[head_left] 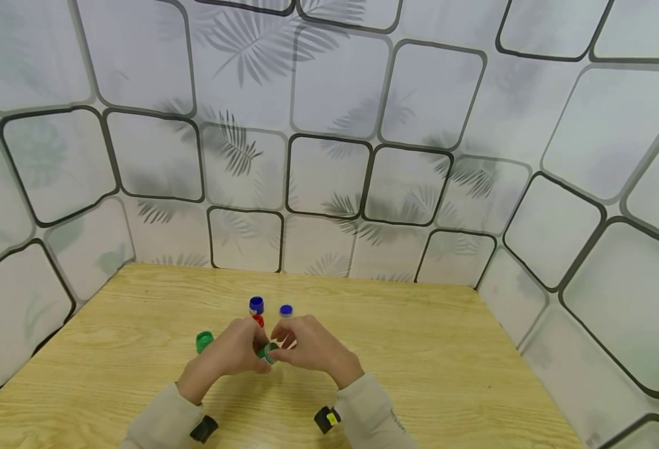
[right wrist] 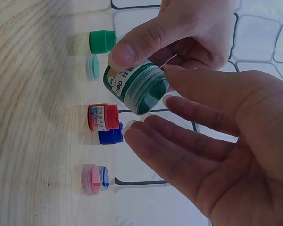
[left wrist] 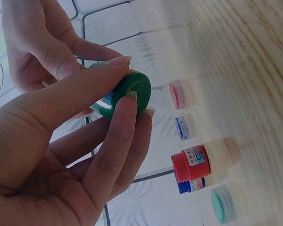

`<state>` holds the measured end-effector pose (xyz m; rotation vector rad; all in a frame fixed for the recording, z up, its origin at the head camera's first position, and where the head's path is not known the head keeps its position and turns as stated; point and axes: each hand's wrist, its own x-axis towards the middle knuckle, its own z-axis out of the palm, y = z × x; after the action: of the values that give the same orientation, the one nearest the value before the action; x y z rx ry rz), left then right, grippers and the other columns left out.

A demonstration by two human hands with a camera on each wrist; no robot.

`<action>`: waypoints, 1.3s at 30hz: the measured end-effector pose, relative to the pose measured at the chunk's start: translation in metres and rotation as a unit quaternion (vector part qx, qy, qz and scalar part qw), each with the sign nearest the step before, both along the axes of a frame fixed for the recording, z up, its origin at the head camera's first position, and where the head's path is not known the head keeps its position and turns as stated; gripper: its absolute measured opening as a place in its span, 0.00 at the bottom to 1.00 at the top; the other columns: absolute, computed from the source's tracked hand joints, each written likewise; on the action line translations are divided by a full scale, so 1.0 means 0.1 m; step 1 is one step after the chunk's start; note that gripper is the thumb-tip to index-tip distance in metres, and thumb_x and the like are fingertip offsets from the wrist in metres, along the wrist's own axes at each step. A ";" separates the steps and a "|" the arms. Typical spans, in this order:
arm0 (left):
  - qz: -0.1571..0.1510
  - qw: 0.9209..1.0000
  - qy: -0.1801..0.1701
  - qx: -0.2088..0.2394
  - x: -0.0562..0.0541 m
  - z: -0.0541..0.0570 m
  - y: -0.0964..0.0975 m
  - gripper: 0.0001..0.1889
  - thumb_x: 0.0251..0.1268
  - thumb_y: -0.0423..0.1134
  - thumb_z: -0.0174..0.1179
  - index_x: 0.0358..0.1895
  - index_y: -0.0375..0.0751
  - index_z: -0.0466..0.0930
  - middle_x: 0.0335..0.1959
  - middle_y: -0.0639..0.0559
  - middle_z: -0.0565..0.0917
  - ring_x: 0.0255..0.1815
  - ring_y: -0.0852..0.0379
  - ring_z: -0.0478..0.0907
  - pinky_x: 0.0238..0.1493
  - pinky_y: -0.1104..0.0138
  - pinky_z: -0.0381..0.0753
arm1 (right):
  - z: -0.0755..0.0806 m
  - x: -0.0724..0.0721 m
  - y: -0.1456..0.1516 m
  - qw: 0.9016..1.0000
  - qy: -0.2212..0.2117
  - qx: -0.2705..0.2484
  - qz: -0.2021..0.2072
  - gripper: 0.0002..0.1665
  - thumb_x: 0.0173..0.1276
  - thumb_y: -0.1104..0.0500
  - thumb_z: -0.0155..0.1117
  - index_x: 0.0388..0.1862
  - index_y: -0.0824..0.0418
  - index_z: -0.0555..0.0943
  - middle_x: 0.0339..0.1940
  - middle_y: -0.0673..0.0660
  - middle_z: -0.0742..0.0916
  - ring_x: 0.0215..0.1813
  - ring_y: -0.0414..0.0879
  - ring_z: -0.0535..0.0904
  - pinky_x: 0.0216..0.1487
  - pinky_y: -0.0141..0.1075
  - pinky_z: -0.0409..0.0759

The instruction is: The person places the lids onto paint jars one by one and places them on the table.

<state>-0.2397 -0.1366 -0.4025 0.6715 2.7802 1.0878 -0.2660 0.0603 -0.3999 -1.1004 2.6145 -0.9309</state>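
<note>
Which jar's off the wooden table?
The dark green plastic jar in the left hand; the red jar, blue jar and bright green jar sit on the table.

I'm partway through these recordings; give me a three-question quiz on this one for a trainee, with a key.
1. Short answer: which other jar stands closest to the blue jar?
2. Multiple choice: how many jars appear in the right wrist view, including the held one? A) three B) four C) five
3. True or false: the left hand grips a green jar.

Key
1. The red jar.
2. B: two green, one red, one blue.
3. True.
</note>
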 end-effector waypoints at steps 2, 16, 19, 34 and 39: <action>0.004 1.000 -0.001 -0.001 0.00 0.00 0.00 0.09 0.45 0.29 0.80 0.30 0.37 0.90 0.22 0.56 0.85 0.23 0.61 0.76 0.25 0.70 0.76 | 0.01 0.00 0.00 1.000 -0.012 -0.005 0.001 0.14 0.67 0.60 0.74 0.50 0.60 0.85 0.48 0.55 0.91 0.45 0.41 0.89 0.41 0.22 0.82; 0.015 1.000 -0.003 -0.006 0.00 0.00 0.00 0.09 0.45 0.29 0.80 0.27 0.39 0.88 0.21 0.56 0.83 0.23 0.60 0.75 0.25 0.69 0.76 | 0.01 0.01 -0.01 0.998 -0.043 -0.041 0.023 0.14 0.64 0.70 0.74 0.47 0.60 0.86 0.47 0.55 0.91 0.49 0.38 0.88 0.47 0.22 0.82; 0.011 1.000 -0.006 -0.002 0.00 0.01 0.00 0.09 0.45 0.28 0.80 0.28 0.39 0.88 0.21 0.56 0.84 0.23 0.60 0.75 0.25 0.69 0.76 | 0.00 0.00 -0.01 0.998 -0.036 -0.038 0.024 0.12 0.65 0.67 0.74 0.47 0.60 0.86 0.45 0.55 0.91 0.46 0.36 0.87 0.46 0.22 0.82; -0.006 1.000 -0.003 0.009 0.00 0.00 0.01 0.08 0.46 0.28 0.79 0.32 0.37 0.91 0.22 0.56 0.86 0.23 0.61 0.77 0.26 0.71 0.77 | 0.02 0.01 0.01 1.000 -0.010 -0.012 0.004 0.10 0.68 0.57 0.74 0.44 0.61 0.88 0.39 0.54 0.92 0.37 0.31 0.84 0.40 0.23 0.81; 0.002 1.000 0.000 0.005 0.00 0.00 0.01 0.08 0.47 0.28 0.79 0.31 0.37 0.90 0.22 0.56 0.85 0.23 0.61 0.76 0.26 0.70 0.77 | 0.00 0.00 0.01 1.000 -0.005 -0.015 0.011 0.12 0.68 0.59 0.74 0.48 0.61 0.86 0.43 0.56 0.92 0.39 0.33 0.85 0.40 0.22 0.82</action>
<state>-0.2393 -0.1357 -0.4025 0.6682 2.7786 1.1021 -0.2664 0.0614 -0.3998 -1.1269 2.5826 -0.9707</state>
